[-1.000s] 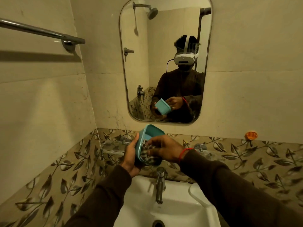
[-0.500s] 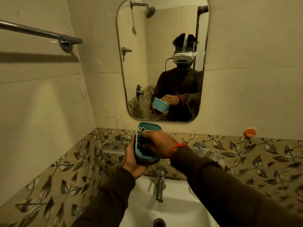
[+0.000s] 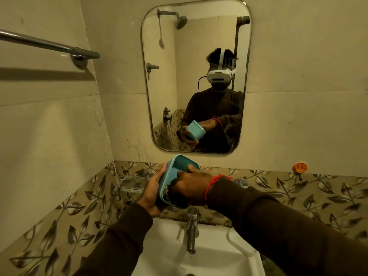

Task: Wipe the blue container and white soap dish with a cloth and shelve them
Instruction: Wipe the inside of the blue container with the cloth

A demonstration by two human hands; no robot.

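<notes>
Wiping: the inside of the blue container (image 3: 180,166) is the step in hand, by my read, held up over the sink (image 3: 219,255) and just above the tap (image 3: 192,230).
Container position: tipped on its side, open mouth turned toward the right, in front of the leaf-patterned tile band (image 3: 298,188) below the mirror (image 3: 196,76).
Left hand: left hand (image 3: 152,193) cups the container's outer wall and base from the left, fingers curled around it and bearing its weight.
Right hand: right hand (image 3: 191,188) is plunged into the opening, fingers bunched and closed on a dark patterned cloth (image 3: 169,193), of which only a scrap shows at the lower rim.
Doing it well: press the cloth into the corners and along the bottom edge, where grime tends to sit, and turn the container with the left hand rather than twisting the right wrist.
Grip advice: keep the left palm firm against the wall, since the push from inside could shove the container out over the sink.
Rim: looks worth a pass with the cloth around the lip once the inside is done.
Soap dish: cannot pick it out with any certainty from here.
Shelf: a glass shelf (image 3: 131,185) sits on the wall just behind the left hand, likely where things go.
Progress: early, I judge; dish and shelving both still ahead.
</notes>
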